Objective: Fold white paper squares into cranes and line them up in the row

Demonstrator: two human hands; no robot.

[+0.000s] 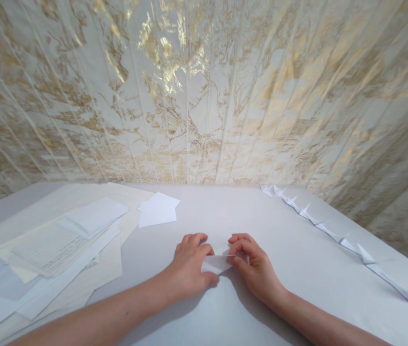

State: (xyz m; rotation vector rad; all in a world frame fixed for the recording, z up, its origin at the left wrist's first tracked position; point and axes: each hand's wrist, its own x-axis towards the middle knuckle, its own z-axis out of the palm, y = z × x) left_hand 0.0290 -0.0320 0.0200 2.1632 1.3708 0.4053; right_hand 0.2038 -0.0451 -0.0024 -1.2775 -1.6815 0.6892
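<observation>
Between my two hands is a small piece of folded white paper (215, 264), held just over the white table. My left hand (194, 264) grips its left end, thumb below and fingers along the top. At the right end, my right hand (250, 262) pinches the paper's tip between thumb and fingers. Part of the paper is hidden behind the left fingers. Beyond my left hand lie a few white paper pieces (158, 210), overlapping one another.
A spread of loose papers (56, 250), some with printed text, covers the table's left side. Several folded white paper figures (307, 214) stand in a row along the right edge. Gold-patterned curtain (204, 105) hangs behind the table (222, 211).
</observation>
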